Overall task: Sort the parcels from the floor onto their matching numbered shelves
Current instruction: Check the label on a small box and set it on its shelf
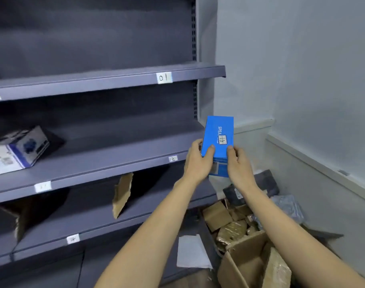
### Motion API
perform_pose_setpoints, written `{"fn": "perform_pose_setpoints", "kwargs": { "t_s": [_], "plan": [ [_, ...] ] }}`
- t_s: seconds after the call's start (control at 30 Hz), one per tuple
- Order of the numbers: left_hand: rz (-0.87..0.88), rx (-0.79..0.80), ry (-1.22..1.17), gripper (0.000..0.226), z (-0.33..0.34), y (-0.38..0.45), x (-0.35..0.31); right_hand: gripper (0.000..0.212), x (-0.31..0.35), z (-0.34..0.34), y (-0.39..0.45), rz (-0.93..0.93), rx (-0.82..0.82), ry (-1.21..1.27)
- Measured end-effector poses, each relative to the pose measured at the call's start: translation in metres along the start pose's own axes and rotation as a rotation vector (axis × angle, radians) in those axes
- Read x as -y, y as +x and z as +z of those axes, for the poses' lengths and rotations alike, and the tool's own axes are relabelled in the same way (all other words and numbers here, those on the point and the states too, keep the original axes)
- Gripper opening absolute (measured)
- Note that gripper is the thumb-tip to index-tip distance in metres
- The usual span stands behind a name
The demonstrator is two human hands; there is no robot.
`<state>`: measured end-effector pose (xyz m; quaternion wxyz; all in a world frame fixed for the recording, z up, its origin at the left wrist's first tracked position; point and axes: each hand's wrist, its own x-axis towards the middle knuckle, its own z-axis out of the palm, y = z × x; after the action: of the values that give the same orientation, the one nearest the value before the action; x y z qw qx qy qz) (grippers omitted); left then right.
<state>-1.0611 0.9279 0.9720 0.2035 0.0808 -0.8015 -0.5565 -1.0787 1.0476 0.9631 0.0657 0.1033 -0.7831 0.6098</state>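
Both hands grasp a blue box (pixel 218 140) in the air just off the right end of the shelf unit: the left hand (pixel 198 161) wraps its left edge, the right hand (pixel 238 163) pinches its lower right corner. Above it hangs the shelf label "01" (pixel 164 77); parcels (pixel 235 223) lie heaped on the floor below.

Stockroom: numbered shelves (pixel 107 80) (parcels (pixel 229 221) underfoot)
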Motion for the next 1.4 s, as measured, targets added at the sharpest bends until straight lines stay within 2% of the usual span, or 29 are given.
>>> {"fn": "perform_pose_setpoints", "kwargs": {
  "t_s": [0.17, 0.27, 0.5, 0.77, 0.9, 1.03, 1.27, 1.4],
  "plan": [
    [0.046, -0.222, -0.021, 0.025, -0.092, -0.011, -0.002, 0.042, 0.055, 0.069, -0.016, -0.101, 0.086, 0.061],
    [0.102, -0.334, -0.031, 0.027, -0.136, -0.017, -0.01, 0.04, 0.088, 0.1, -0.031, -0.156, 0.101, 0.138],
    [0.199, -0.463, 0.028, 0.018, -0.212, -0.018, -0.045, 0.035, 0.153, 0.151, -0.039, -0.299, 0.11, 0.261],
    [0.261, -0.493, -0.013, 0.035, -0.236, 0.013, -0.096, 0.049, 0.217, 0.149, -0.004, -0.397, 0.033, 0.235],
    [0.307, -0.497, -0.012, 0.048, -0.225, 0.032, -0.121, 0.039, 0.235, 0.128, 0.018, -0.392, 0.037, 0.259],
    [0.366, -0.463, 0.017, 0.066, -0.211, 0.055, -0.131, 0.034, 0.243, 0.111, 0.039, -0.475, 0.006, 0.193],
    [0.306, -0.336, 0.122, 0.048, -0.194, 0.103, -0.142, 0.027, 0.243, 0.102, 0.09, -0.436, 0.087, 0.15],
    [0.315, -0.286, 0.15, 0.051, -0.194, 0.128, -0.14, 0.041, 0.236, 0.112, 0.122, -0.363, 0.128, 0.135]
  ]
}}
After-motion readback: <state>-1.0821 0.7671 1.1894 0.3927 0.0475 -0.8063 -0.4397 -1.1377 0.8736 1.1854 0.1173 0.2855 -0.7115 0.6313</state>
